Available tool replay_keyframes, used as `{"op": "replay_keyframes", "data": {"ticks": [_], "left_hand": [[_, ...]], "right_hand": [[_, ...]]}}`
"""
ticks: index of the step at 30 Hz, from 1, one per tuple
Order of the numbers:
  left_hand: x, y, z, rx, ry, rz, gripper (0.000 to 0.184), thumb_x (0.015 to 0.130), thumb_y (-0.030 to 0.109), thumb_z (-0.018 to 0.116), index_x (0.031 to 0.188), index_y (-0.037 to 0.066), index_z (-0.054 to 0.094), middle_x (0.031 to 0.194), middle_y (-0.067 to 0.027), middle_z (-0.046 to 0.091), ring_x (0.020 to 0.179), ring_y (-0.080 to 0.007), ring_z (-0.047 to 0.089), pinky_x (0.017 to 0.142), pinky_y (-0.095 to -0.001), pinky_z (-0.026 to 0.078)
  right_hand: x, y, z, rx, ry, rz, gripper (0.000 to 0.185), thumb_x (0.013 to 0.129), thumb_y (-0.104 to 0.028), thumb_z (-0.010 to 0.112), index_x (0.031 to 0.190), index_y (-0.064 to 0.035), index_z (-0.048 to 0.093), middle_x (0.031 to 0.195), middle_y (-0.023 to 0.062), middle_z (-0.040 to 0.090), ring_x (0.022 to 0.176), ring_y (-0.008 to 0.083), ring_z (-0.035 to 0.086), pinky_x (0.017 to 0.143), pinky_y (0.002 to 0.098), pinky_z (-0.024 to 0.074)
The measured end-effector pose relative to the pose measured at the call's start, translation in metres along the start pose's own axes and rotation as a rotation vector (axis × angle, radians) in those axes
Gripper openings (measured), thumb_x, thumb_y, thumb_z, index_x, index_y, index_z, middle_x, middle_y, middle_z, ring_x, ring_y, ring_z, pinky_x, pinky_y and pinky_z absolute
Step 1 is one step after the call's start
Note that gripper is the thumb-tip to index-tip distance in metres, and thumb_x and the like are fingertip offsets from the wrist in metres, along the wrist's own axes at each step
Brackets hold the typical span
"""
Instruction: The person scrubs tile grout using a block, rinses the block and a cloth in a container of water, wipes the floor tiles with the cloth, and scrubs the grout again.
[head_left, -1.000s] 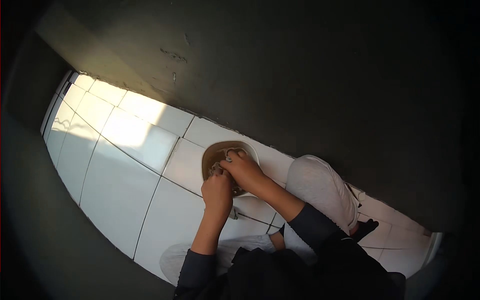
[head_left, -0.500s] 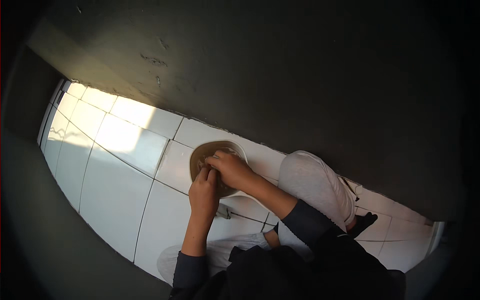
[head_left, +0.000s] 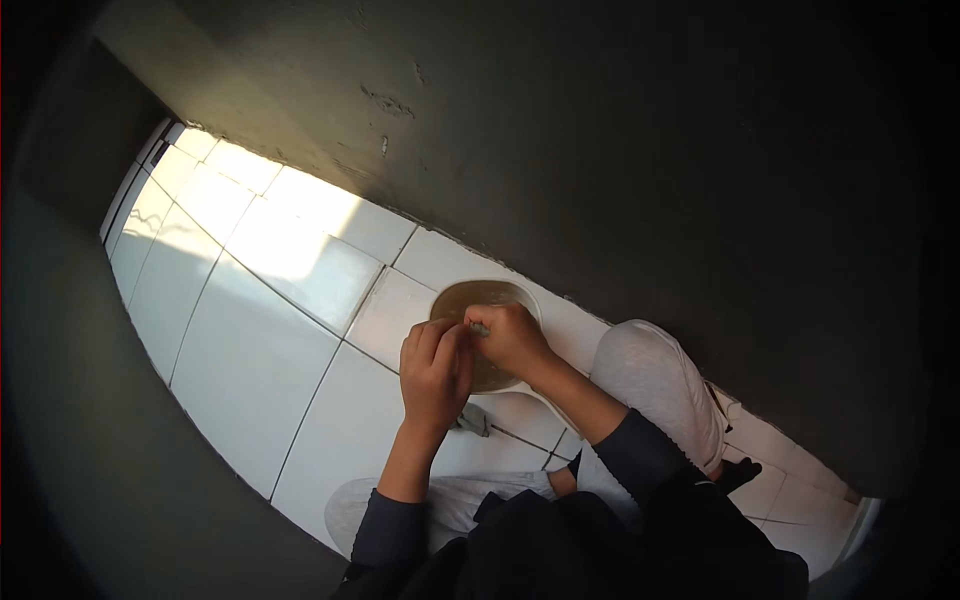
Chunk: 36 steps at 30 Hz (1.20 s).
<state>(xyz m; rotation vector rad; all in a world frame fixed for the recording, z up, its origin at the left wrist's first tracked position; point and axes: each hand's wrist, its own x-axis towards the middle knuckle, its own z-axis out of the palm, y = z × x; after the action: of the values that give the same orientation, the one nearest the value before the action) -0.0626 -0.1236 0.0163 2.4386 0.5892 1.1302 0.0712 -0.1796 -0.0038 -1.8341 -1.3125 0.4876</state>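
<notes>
A pale water dipper [head_left: 484, 290] with a handle stands on the white tiles, with murky brownish water in its bowl. My right hand [head_left: 508, 338] is closed above the bowl on a small grey-green piece [head_left: 480, 328], whose exact kind is unclear. Fingers curled and pressed together, my left hand [head_left: 432, 365] meets the right fingertips at the dipper's near-left rim. Whether it also grips the piece is hidden. Just below the bowl, near my left wrist, lies a crumpled grey cloth-like thing [head_left: 472, 420].
I sit on the white tile floor [head_left: 250, 330], legs folded in light grey trousers [head_left: 645, 380] around the dipper. A dark wall [head_left: 600, 180] runs close along the far side. Sunlight falls on the tiles at upper left. Another dark surface [head_left: 90, 400] borders the left.
Both hands have risen from inside the bowl to just above its near rim, and the small grey-green piece now shows in the right fingers. The camera view has shifted slightly.
</notes>
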Motion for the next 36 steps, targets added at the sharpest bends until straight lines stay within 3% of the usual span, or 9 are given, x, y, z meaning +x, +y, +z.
{"op": "replay_keyframes", "data": {"ticks": [12, 17, 24, 26, 28, 29, 31, 33, 36], "left_hand": [[0.005, -0.003, -0.015, -0.060, 0.091, -0.079, 0.026, 0.076, 0.004, 0.065, 0.101, 0.005, 0.061, 0.104, -0.0081, 0.060, 0.098, -0.0259, 0.056, 0.081, -0.0381, 0.040], [0.009, -0.009, -0.027, -0.094, 0.158, -0.137, 0.021, 0.079, 0.003, 0.064, 0.100, 0.005, 0.061, 0.100, -0.0078, 0.061, 0.094, -0.0246, 0.058, 0.080, -0.0362, 0.041], [0.008, -0.029, -0.056, -0.119, 0.255, -0.275, 0.017, 0.081, 0.007, 0.061, 0.099, 0.006, 0.061, 0.098, -0.0075, 0.062, 0.093, -0.0233, 0.058, 0.079, -0.0372, 0.041], [0.002, -0.038, -0.070, -0.152, 0.139, -0.463, 0.014, 0.082, 0.008, 0.059, 0.096, 0.006, 0.061, 0.097, -0.0090, 0.062, 0.093, -0.0240, 0.059, 0.077, -0.0387, 0.042], [-0.012, -0.042, -0.082, -0.061, 0.088, -0.511, 0.021, 0.079, 0.001, 0.058, 0.099, 0.005, 0.063, 0.095, -0.0109, 0.063, 0.094, -0.0270, 0.061, 0.077, -0.0407, 0.048], [-0.020, -0.043, -0.087, 0.099, -0.205, -0.597, 0.025, 0.077, 0.000, 0.058, 0.101, 0.006, 0.064, 0.097, -0.0102, 0.062, 0.098, -0.0272, 0.059, 0.078, -0.0418, 0.049], [-0.039, -0.046, -0.086, 0.265, -0.700, -0.676, 0.039, 0.072, 0.002, 0.062, 0.109, 0.011, 0.063, 0.111, -0.0105, 0.057, 0.109, -0.0295, 0.053, 0.082, -0.0444, 0.049], [-0.058, -0.045, -0.064, 0.268, -0.797, -0.664, 0.044, 0.070, 0.007, 0.066, 0.113, 0.014, 0.061, 0.116, -0.0114, 0.054, 0.112, -0.0301, 0.051, 0.084, -0.0443, 0.048], [-0.063, -0.031, -0.044, 0.275, -0.927, -0.608, 0.057, 0.066, 0.014, 0.074, 0.120, 0.018, 0.058, 0.121, -0.0133, 0.049, 0.118, -0.0309, 0.046, 0.088, -0.0448, 0.046]], "right_hand": [[-0.002, -0.003, 0.005, 0.042, 0.016, -0.046, 0.032, 0.091, -0.028, 0.056, 0.074, -0.0021, 0.065, 0.061, 0.0206, 0.055, 0.057, 0.0366, 0.059, 0.053, 0.0414, 0.0434], [-0.002, 0.002, 0.006, 0.014, 0.001, -0.012, 0.051, 0.096, -0.034, 0.052, 0.059, 0.0008, 0.051, 0.050, 0.0179, 0.043, 0.042, 0.0269, 0.039, 0.046, 0.0412, 0.0318], [0.003, 0.000, 0.003, -0.039, 0.104, -0.147, 0.041, 0.095, -0.029, 0.051, 0.066, 0.0002, 0.050, 0.051, 0.0124, 0.040, 0.045, 0.0205, 0.040, 0.047, 0.0369, 0.0318], [0.004, -0.003, -0.007, 0.005, 0.002, -0.023, 0.023, 0.092, -0.021, 0.052, 0.078, -0.0025, 0.052, 0.062, 0.0061, 0.045, 0.058, 0.0142, 0.045, 0.054, 0.0304, 0.0367], [0.009, -0.004, -0.009, 0.545, 0.053, 0.069, 0.007, 0.086, -0.008, 0.049, 0.092, -0.0061, 0.051, 0.080, 0.0044, 0.049, 0.078, 0.0107, 0.048, 0.066, 0.0256, 0.0402], [0.011, 0.000, -0.017, 0.738, -0.070, 0.168, 0.037, 0.079, 0.001, 0.042, 0.114, -0.0107, 0.043, 0.100, 0.0082, 0.047, 0.094, 0.0139, 0.046, 0.077, 0.0266, 0.0428], [0.005, -0.020, -0.020, 0.833, -0.050, 0.242, 0.046, 0.077, 0.003, 0.039, 0.120, -0.0129, 0.036, 0.104, 0.0097, 0.046, 0.095, 0.0159, 0.047, 0.078, 0.0296, 0.0445], [0.001, -0.026, -0.024, 0.930, -0.050, 0.321, 0.066, 0.075, 0.009, 0.036, 0.132, -0.0187, 0.018, 0.115, 0.0135, 0.043, 0.102, 0.0234, 0.051, 0.085, 0.0394, 0.0494], [-0.007, -0.055, -0.030, 1.035, -0.061, 0.295, 0.069, 0.075, 0.013, 0.038, 0.132, -0.0194, 0.018, 0.120, 0.0158, 0.044, 0.108, 0.0268, 0.053, 0.091, 0.0413, 0.0495]]}}
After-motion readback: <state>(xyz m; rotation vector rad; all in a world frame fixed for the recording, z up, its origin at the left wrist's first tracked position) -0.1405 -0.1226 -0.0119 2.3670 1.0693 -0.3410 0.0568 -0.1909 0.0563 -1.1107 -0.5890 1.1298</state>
